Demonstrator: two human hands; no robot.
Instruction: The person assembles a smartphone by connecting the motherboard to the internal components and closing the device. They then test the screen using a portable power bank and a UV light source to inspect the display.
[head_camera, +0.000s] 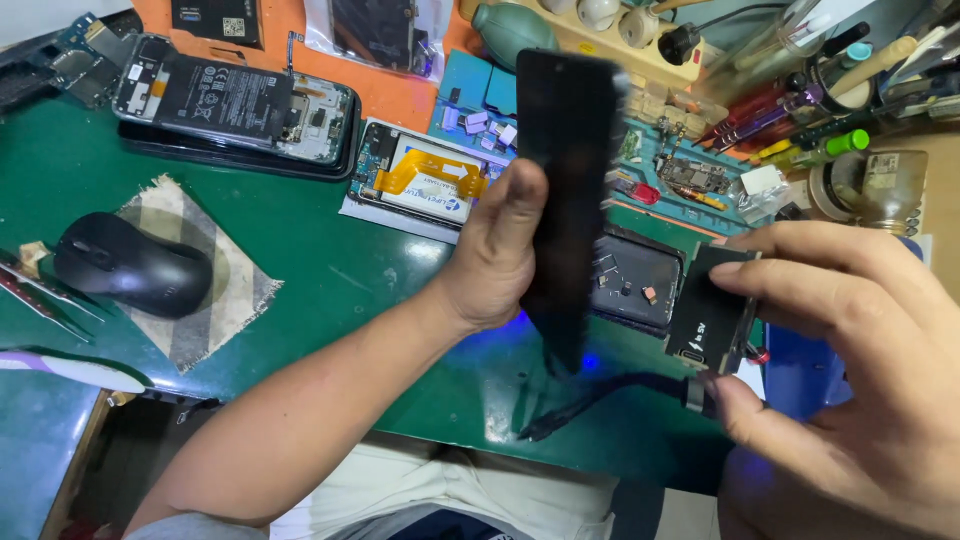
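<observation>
Head view: white-labelled opened phone mid-table.

Green work mat is the landmark. Black computer mouse sits on a frayed grey cloth at mat's left side. Tweezers lie at the mat's far left edge. Opened phone with battery exposed lies at mat's upper left, partly on an orange pad. Second opened phone with orange flex cable at mat's upper middle. Teal air blower bulb beyond the mat's top edge. Screwdrivers and pens cluster off the mat's upper right, glass bottle beside them.
</observation>
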